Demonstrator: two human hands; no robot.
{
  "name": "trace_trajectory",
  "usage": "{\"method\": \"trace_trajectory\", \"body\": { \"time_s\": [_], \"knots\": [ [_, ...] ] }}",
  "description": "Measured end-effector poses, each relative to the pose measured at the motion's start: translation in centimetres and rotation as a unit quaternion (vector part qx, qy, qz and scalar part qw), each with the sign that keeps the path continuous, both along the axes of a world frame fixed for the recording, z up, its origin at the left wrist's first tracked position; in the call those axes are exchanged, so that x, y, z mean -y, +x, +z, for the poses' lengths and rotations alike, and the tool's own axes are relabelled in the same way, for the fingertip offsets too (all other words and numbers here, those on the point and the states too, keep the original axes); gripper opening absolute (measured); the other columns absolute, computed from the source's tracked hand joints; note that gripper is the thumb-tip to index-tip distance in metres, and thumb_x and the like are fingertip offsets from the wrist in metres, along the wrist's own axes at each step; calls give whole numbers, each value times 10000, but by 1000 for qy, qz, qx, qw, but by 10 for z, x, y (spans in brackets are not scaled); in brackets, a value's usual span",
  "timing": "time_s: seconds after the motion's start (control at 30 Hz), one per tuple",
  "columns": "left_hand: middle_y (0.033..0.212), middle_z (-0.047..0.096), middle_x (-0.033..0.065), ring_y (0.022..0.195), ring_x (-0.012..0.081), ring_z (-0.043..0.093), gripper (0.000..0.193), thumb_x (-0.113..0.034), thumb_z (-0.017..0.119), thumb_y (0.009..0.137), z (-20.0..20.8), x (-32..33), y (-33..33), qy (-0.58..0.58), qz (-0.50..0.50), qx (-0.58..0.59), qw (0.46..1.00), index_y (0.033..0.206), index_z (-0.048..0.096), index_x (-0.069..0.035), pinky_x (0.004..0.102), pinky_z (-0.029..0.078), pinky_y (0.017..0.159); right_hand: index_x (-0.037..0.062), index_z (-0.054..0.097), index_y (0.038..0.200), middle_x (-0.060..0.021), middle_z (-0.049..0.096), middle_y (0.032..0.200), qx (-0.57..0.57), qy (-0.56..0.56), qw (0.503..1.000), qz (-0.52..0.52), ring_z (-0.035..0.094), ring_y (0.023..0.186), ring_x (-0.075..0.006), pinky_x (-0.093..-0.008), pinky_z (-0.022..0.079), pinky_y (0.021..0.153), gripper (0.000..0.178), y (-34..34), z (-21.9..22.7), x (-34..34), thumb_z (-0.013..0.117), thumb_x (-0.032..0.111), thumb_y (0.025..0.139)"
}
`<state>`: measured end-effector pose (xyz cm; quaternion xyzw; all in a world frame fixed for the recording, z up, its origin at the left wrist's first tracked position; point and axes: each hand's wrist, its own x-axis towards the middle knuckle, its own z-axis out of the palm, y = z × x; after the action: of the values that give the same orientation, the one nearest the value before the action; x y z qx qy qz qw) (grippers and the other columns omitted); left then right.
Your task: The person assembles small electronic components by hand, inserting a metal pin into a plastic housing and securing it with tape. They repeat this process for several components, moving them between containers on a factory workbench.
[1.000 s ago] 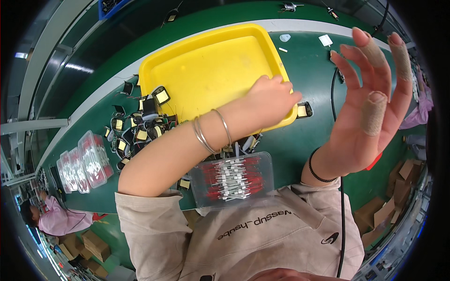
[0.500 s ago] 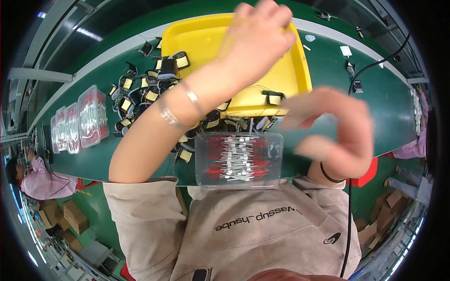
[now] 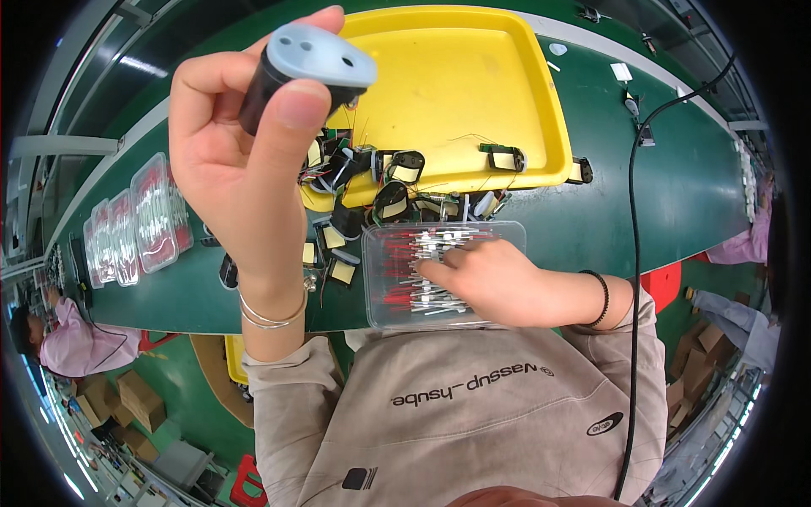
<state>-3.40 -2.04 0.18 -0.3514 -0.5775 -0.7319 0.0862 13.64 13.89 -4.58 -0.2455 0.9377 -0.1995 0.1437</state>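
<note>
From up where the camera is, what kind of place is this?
Probably a factory workroom for putting small electronics together. Wired black parts lie in and beside a yellow tray, and another person in pink is in the background.

Light falls bright and even over the green table (image 3: pixel 676 194), with only soft shading inside the yellow tray (image 3: pixel 448 76). From here strip lights (image 3: pixel 73 485) glow white along the lower left rim, and a pale streak glares off a dark panel (image 3: pixel 150 66) at upper left. The clear boxes (image 3: pixel 155 211) catch shiny highlights. The left hand (image 3: pixel 232 160) looks fairly crisp; toward the blackened edges, straight lines bow and the background softens.
</note>
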Motion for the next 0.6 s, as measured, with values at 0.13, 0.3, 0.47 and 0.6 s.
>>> {"method": "trace_trajectory", "body": {
  "time_s": [0.13, 0.3, 0.47, 0.6],
  "knots": [
    [1135, 583, 264, 936, 204, 614, 392, -292, 667, 843, 5, 0, -3, 44, -112, 41, 992, 1037, 475, -11, 280, 511, 715, 29, 531, 997, -122, 580, 612, -6, -43, 999, -16, 619, 585, -304, -399, 491, 519, 397, -1, -1, -5, 604, -5, 608],
    [1143, 585, 238, 965, 206, 611, 607, -257, 734, 784, 9, -16, 12, 48, -109, 63, 991, 1219, 425, 30, 307, 518, 793, 53, 535, 1057, -132, 588, 630, 25, -123, 990, -62, 614, 593, -311, -396, 491, 525, 446, -12, 39, -30, 571, -27, 619],
    [1135, 608, 170, 1043, 193, 589, 527, -91, 709, 780, 2, -13, 9, 62, -185, 205, 959, 1233, 473, 41, 302, 476, 904, 9, 499, 1178, -87, 650, 832, -42, -518, 830, -205, 650, 776, -142, -258, 528, 645, 462, -31, 68, -57, 621, -82, 741],
    [1241, 557, 173, 1167, 217, 520, 436, -157, 676, 803, 1, -23, 8, 26, -319, 316, 893, 1185, 548, 10, 321, 406, 984, -38, 390, 1254, -148, 645, 937, -127, -719, 642, -234, 645, 847, -178, -253, 531, 767, 526, -48, 69, -74, 605, -80, 776]
  ]
}}
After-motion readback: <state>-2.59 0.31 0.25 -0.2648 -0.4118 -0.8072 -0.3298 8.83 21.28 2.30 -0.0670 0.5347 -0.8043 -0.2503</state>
